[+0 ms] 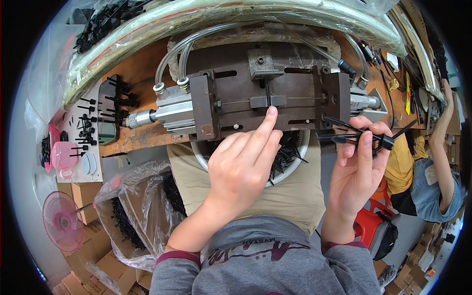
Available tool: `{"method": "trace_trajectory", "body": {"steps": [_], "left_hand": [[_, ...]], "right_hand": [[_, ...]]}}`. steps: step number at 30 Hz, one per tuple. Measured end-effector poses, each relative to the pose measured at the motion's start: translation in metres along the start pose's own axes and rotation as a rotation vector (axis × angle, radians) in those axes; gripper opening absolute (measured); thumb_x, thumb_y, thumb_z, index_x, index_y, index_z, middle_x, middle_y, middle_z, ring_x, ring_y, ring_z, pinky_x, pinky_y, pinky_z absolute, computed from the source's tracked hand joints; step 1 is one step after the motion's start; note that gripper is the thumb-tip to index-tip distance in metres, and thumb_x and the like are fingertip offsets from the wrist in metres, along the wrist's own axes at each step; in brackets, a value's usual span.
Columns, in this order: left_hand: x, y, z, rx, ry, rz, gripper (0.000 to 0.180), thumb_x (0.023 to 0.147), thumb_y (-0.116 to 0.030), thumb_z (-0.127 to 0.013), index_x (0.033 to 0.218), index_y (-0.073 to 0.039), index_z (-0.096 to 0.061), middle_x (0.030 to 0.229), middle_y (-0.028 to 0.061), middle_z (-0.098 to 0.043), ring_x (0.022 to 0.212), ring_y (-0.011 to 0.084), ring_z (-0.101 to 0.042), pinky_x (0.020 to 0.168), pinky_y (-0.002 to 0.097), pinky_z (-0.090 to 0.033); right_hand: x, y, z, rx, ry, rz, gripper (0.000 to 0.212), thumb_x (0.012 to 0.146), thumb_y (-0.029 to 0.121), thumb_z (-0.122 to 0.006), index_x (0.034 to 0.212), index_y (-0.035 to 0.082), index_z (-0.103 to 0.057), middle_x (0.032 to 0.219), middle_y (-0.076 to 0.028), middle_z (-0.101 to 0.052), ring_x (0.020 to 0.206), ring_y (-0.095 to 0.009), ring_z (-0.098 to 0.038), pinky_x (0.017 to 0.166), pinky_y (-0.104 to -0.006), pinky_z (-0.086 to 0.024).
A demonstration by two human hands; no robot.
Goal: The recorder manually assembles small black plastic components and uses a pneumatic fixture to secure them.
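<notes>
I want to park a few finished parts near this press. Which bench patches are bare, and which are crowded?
Bare orange-brown wooden bench lies between the black tray of plastic parts and the grey metal press fixture. The white sheet left of the tray is dotted with black parts. The right end, past the right hand holding black parts, is cluttered. The left hand touches the fixture.

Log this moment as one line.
left hand: fingertip on metal jig slot | right hand: holds black plastic parts | bowl of black parts on lap
</notes>
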State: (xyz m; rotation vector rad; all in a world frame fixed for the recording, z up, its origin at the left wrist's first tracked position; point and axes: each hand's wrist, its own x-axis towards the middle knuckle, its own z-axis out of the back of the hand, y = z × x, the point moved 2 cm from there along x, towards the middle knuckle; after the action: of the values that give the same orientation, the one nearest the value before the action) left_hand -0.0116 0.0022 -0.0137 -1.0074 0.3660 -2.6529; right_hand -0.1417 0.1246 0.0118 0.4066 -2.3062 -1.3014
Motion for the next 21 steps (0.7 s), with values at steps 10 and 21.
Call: {"method": "trace_trajectory", "body": {"steps": [10, 21], "left_hand": [[0.011, 0.001, 0.007, 0.005, 0.058, 0.066, 0.023, 0.07, -0.01, -0.076, 0.091, -0.003, -0.07, 0.119, 0.0104, -0.068, 0.061, 0.0158, -0.062, 0.059, 0.0263, -0.05], [0.026, -0.039, 0.058, -0.256, -0.083, 0.089, 0.046, 0.062, -0.021, -0.09, 0.103, -0.01, -0.073, 0.097, 0.0071, -0.064, 0.079, 0.0164, -0.06, 0.059, 0.0242, -0.046]], "right_hand": [[-0.005, -0.005, -0.001, -0.11, 0.02, 0.133, 0.017, 0.1, 0.003, -0.047, 0.115, 0.007, -0.04, 0.116, -0.02, -0.057, 0.07, -0.011, -0.053, 0.062, -0.0231, -0.047], [-0.015, -0.007, -0.008, -0.539, 0.326, 0.444, 0.028, 0.089, -0.01, -0.056, 0.112, 0.001, -0.044, 0.114, -0.023, -0.057, 0.085, -0.017, -0.061, 0.067, -0.0233, -0.054]]}}
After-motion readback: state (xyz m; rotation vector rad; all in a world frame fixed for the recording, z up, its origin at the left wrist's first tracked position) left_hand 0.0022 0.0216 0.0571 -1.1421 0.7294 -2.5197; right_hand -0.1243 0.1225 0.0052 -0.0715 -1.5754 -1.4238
